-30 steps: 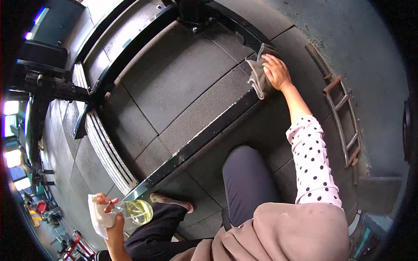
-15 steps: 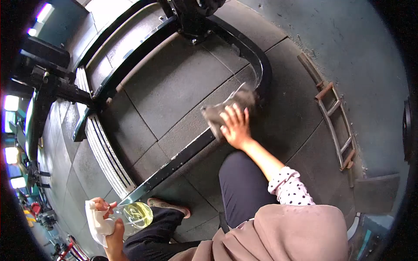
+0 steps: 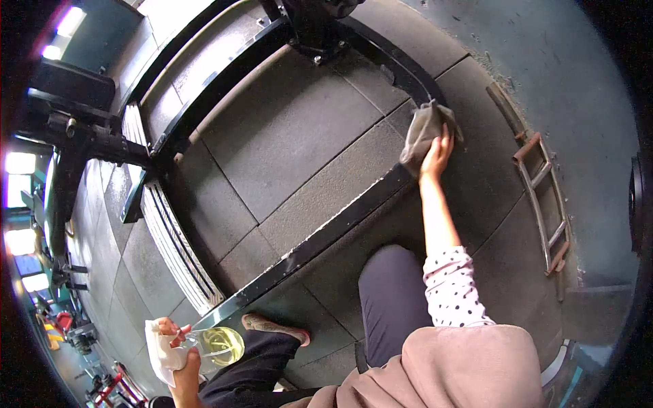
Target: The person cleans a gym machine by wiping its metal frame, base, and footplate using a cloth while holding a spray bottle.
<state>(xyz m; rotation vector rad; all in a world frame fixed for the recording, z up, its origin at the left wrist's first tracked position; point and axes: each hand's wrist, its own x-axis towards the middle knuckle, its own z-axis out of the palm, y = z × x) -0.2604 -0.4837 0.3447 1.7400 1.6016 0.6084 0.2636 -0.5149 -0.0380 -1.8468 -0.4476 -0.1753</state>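
My right hand (image 3: 437, 158) presses a grey-brown cloth (image 3: 420, 130) around the rounded corner of a black metal frame (image 3: 323, 238) low over the floor. Its fingers lie along the cloth, and part of the corner is hidden beneath it. Pale worn marks run along the edge of the frame's near bar. At lower left, my left hand (image 3: 185, 357) grips a clear spray bottle (image 3: 223, 345) by its white trigger head. The bottle is tilted on its side, with yellowish liquid inside.
Dark rubber tiles (image 3: 292, 129) cover the floor. A rusty metal ladder-like piece (image 3: 542, 197) lies at right. A ridged pale strip (image 3: 173, 245) crosses the frame's left end. Black machine parts (image 3: 75, 136) stand at far left. My bare foot (image 3: 275, 328) is beside the near bar.
My right hand and the cloth have slid away from me and to the right, from the near bar onto the frame's corner. My left hand still holds the spray bottle.
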